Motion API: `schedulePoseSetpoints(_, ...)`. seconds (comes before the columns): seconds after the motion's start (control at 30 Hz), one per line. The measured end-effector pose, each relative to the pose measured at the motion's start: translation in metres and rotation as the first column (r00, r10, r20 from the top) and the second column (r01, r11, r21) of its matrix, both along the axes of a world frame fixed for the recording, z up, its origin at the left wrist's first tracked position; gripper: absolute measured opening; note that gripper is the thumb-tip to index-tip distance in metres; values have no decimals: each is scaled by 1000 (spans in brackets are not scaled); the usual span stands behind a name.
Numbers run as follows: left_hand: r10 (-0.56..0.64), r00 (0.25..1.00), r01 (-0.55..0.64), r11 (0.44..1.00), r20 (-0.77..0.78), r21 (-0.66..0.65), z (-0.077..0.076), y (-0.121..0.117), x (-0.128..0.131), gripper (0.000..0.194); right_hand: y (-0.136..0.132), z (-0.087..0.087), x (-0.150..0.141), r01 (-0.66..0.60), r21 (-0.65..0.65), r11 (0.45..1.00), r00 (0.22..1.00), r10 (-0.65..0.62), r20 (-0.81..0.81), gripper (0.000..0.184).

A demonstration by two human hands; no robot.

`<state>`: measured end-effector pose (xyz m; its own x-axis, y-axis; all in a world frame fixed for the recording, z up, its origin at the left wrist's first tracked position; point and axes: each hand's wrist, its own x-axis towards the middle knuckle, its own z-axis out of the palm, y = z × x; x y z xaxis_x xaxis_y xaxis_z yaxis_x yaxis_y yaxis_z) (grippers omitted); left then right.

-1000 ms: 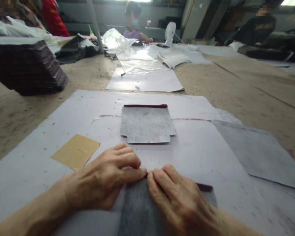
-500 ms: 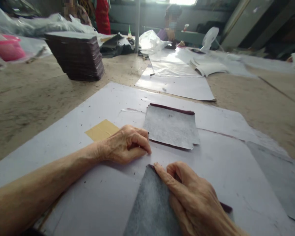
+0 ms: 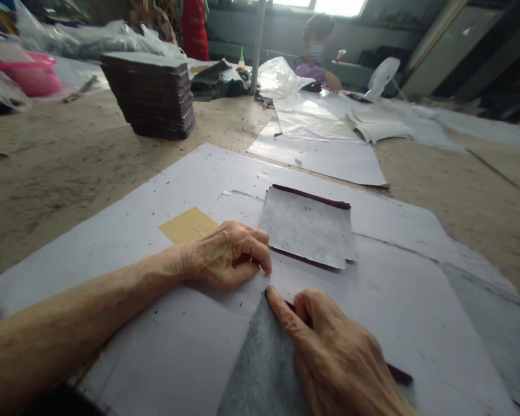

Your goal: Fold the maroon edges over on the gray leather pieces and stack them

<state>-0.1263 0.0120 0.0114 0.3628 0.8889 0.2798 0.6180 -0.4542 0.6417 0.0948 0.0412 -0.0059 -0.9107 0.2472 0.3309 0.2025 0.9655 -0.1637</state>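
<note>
A grey, cloth-like sheet (image 3: 264, 352) with a dark maroon folded edge lies at the bottom middle. My right hand (image 3: 333, 352) rests on it, index finger stretched along the fold to the sheet's top corner and the other fingers curled in against the edge. Just to the upper left, my left hand (image 3: 231, 257) is closed, its fingertips pinched low over the white board (image 3: 177, 341); whatever they may hold is hidden. Beyond the hands lies a second grey piece (image 3: 309, 225) with maroon folded borders, close to my left knuckles.
A yellow-tan square (image 3: 189, 225) lies beside my left wrist. Farther back stand a tall stack of dark pieces (image 3: 156, 95) and a pink basin (image 3: 39, 75). Another grey sheet (image 3: 489, 318) lies at right. Across the table sits a person in purple (image 3: 314, 72).
The view has shifted slightly, so most things appear farther right. My right index fingertip has slid a little onto the sheet's top corner. My left hand keeps its pinched shape.
</note>
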Motion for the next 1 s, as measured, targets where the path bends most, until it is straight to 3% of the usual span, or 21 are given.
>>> schedulePoseSetpoints(0.2,7,1000,-7,1000,-12,-1,0,1,1,25,-4,4,-4,56,-11,998,998,-56,5,53)
schedulePoseSetpoints(0.4,29,1000,-29,999,-8,-35,-2,0,0,23,-2,4,6,105,-235,966,950,-167,-263,38)
schedulePoseSetpoints(0.5,45,999,-46,997,-17,-59,0,-1,1,20,2,6,9,226,-150,962,935,-258,-242,16)
schedulePoseSetpoints(0.6,30,998,-34,998,-60,-58,5,-4,10,19,4,4,11,263,-129,956,949,-280,-147,4)
schedulePoseSetpoints(0.73,-33,997,27,996,-70,-84,6,-9,28,17,5,-6,13,209,-188,960,959,-239,-153,8)
schedulePoseSetpoints(0.83,-71,996,64,989,-49,-131,0,-10,35,20,8,-18,10,186,-112,976,936,-211,-281,11)
schedulePoseSetpoints(0.93,-9,997,5,999,-81,-52,-3,-9,32,26,13,-22,9,223,-20,975,908,-215,-359,13)
schedulePoseSetpoints(1.0,78,991,-75,997,-113,26,0,-8,26,26,17,-16,13,247,-43,968,914,-248,-322,15)
